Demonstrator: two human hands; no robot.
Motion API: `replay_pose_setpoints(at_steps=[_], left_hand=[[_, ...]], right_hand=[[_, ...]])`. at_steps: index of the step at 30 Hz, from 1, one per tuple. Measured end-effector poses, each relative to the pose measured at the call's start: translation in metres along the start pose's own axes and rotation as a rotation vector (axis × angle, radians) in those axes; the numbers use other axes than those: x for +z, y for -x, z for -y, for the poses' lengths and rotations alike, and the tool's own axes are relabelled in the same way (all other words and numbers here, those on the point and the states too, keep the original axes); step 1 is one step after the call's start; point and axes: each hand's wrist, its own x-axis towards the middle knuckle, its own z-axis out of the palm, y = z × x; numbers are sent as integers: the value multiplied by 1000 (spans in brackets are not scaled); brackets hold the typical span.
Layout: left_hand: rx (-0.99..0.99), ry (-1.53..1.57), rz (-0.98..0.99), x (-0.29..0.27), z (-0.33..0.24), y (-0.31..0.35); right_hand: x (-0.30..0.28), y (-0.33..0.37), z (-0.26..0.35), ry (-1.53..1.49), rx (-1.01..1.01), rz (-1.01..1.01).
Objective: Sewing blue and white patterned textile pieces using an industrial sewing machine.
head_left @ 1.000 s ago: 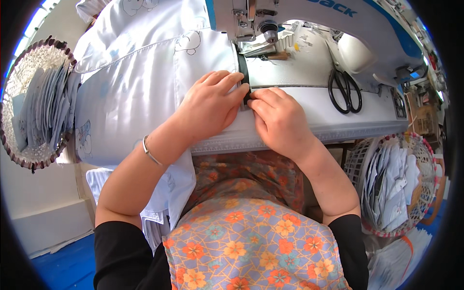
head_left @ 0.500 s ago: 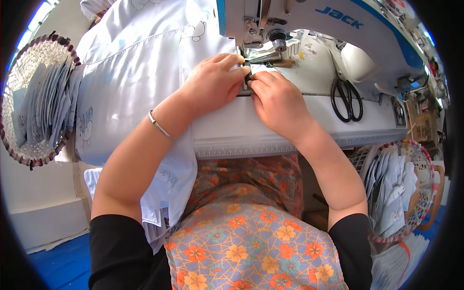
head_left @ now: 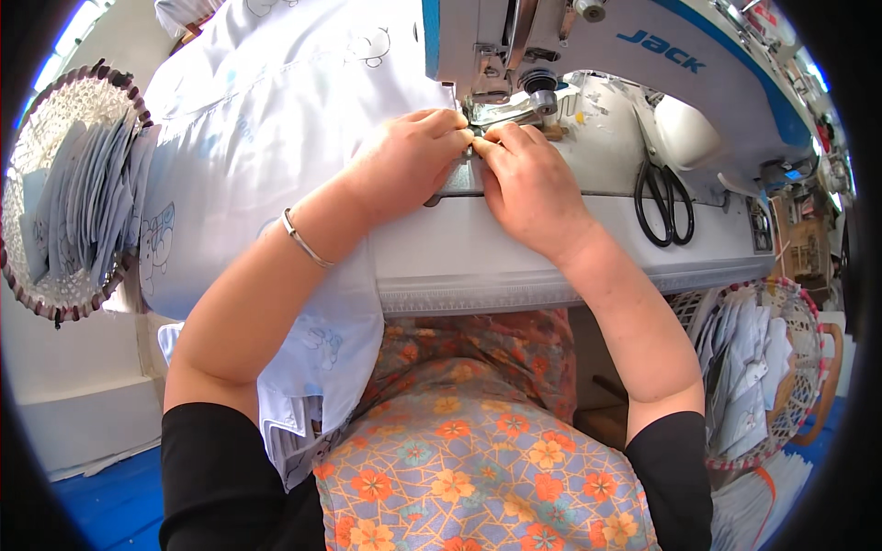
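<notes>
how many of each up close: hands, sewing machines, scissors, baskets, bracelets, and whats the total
Hands: 2 (left hand, right hand)
Sewing machine: 1
Scissors: 1 pair
Baskets: 2 (left basket, right basket)
Bracelet: 1
Total: 7, counting the scissors as one

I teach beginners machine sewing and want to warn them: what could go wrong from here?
Fingers may get pricked or pinched: the left hand and right hand meet close to the sewing machine's head, though the needle can't be made out.

The pale printed cloth spreads leftward and hangs down in front, so its weight might drag.

The scissors lie to the right of the right hand, which could knock them.
</notes>
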Motion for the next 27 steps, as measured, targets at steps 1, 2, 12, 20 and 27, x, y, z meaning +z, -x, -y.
replay_pose_setpoints(at_steps=[1,2,12,20,27], left_hand=[[10,12,-19,-1,3,-1],[9,11,-17,-1,5,-1],[-35,18,-25,3,6,-3],[-50,72,-12,3,19,-1],[-86,28,34,5,27,-3]], right_hand=[[-1,-2,0,2,3,3],[0,-2,0,0,3,2],[0,-5,-4,21,-7,-3],[-5,-10,-19,-53,-48,-30],[-34,-18,-46,-414,283,-179]])
